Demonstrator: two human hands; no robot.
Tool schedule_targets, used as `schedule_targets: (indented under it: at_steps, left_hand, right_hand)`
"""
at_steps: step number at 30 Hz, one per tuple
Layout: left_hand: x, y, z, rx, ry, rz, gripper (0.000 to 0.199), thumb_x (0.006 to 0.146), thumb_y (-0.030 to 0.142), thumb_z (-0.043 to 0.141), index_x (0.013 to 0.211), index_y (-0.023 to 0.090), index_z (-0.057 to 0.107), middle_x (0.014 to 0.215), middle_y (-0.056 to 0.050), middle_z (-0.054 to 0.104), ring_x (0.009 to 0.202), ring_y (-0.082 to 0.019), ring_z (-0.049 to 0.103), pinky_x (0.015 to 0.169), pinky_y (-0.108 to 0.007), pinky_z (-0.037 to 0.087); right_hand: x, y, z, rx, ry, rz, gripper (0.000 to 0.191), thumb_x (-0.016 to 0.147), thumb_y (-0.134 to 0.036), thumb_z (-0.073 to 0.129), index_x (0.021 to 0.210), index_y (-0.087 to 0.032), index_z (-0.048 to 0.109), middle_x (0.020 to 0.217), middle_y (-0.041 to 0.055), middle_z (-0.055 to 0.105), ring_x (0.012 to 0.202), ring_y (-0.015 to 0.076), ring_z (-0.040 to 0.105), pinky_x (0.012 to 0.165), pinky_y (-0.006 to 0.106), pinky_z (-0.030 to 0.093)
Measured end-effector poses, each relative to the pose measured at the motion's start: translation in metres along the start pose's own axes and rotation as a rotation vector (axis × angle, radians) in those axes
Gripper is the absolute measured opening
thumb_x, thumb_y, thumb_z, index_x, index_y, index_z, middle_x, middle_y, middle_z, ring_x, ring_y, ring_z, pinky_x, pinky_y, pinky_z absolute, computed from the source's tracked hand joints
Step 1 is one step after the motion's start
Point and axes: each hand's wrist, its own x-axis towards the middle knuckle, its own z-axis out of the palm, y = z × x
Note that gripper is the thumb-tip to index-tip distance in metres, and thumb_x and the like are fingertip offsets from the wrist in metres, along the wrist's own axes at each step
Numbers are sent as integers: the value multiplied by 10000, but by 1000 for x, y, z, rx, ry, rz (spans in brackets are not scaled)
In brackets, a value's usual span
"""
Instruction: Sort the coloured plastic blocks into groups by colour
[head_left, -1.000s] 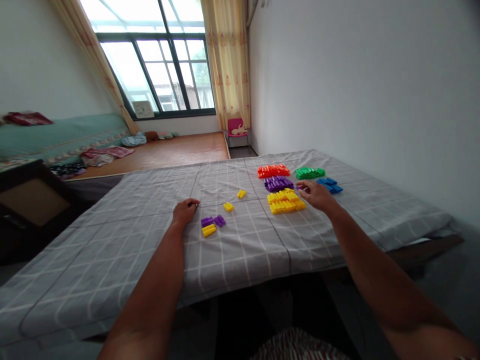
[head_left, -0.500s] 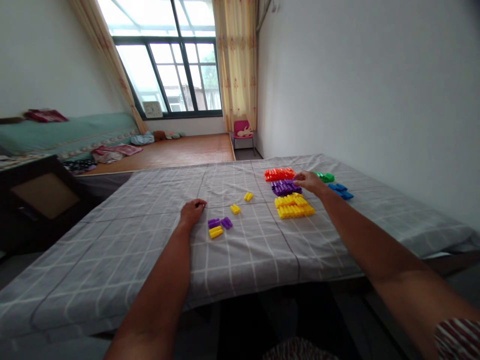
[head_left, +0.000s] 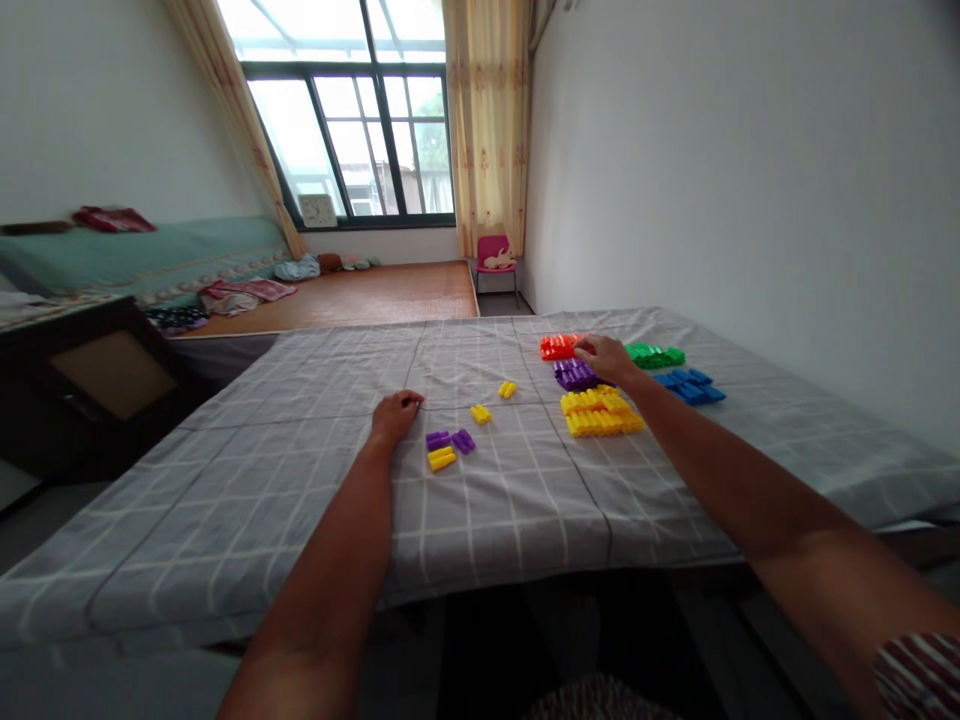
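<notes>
My right hand (head_left: 604, 356) reaches over the sorted plastic pieces, its bent fingertips at the right end of the red pile (head_left: 556, 347). Whatever is between those fingers is hidden. Just below it lie the purple pile (head_left: 574, 375) and the yellow pile (head_left: 600, 413). Beyond the wrist are the green pile (head_left: 656, 356) and the blue pile (head_left: 688, 387). My left hand (head_left: 397, 416) rests on the cloth with curled fingers, and nothing shows in it. To its right are loose purple pieces (head_left: 463, 441), yellow pieces (head_left: 442, 458) and two more small yellow groups (head_left: 481, 413).
A grey checked cloth (head_left: 300, 440) covers the table. Behind it stands a wooden platform (head_left: 360, 295) with clothes and soft items on it. A dark cabinet (head_left: 105, 370) is at the left, a pink chair (head_left: 495, 256) by the curtain, and a white wall on the right.
My right hand has shifted from the right ends of the red and purple piles onto the red pile, uncovering more green and blue. My left hand stays beside the loose pieces. The view has turned slightly left.
</notes>
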Motion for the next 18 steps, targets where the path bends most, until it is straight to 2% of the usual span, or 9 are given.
schedule_targets:
  at_steps: [2,5,7,9,11,13,15,18]
  left_hand:
    - [-1,0,0,-6,3,1,303,830,233,484,989,233,742,1002,-22,738,929,-187,654,810,-260,480]
    - [-3,1,1,-17,7,3,306,834,226,478,990,232,741,1031,-25,732,952,-192,649,827,-267,479]
    - [-4,1,1,-20,7,3,304,832,224,481,988,230,742,1024,-27,733,946,-192,649,827,-270,480]
    - [-4,1,1,-20,2,2,302,829,221,485,989,231,742,1009,-25,735,933,-191,650,823,-271,481]
    - [-4,0,1,-19,-4,1,303,828,219,487,990,236,741,1005,-21,736,931,-189,650,820,-270,481]
    - [-3,0,1,-17,-3,3,301,828,220,488,990,241,741,1009,-18,736,939,-188,647,822,-268,480]
    - [-3,0,1,-13,1,11,298,829,222,488,985,242,742,1019,-21,735,952,-190,645,828,-268,478]
    - [-3,0,1,-10,4,9,297,826,225,490,983,242,741,1017,-23,735,956,-193,644,828,-270,478]
  right_hand:
    - [0,-27,10,39,-71,-104,228,865,-282,549,991,-172,705,957,62,724,842,168,651,780,262,472]
    - [0,-70,32,58,-271,-242,257,866,-219,560,1091,-194,682,1045,59,717,868,163,660,808,263,483]
    - [0,-92,49,9,-364,-315,343,838,-130,564,1158,-204,660,1139,67,694,967,176,650,868,272,473]
    - [1,-106,64,-55,-403,-386,436,794,-41,559,1186,-207,652,1229,73,654,1090,193,607,943,287,441]
    - [2,-114,74,-97,-438,-454,456,772,-6,552,1161,-213,668,1245,75,645,1126,206,587,971,302,425]
    - [0,-117,76,-118,-480,-487,388,787,-28,550,1095,-211,699,1174,82,677,1072,215,615,936,305,447]
    - [-4,-117,70,-115,-486,-478,309,798,-79,578,1054,-192,710,1107,98,697,1020,224,638,889,298,470]
    - [-15,-107,46,-22,-386,-368,282,813,-200,634,1090,-179,679,1086,102,702,967,214,658,842,289,491]
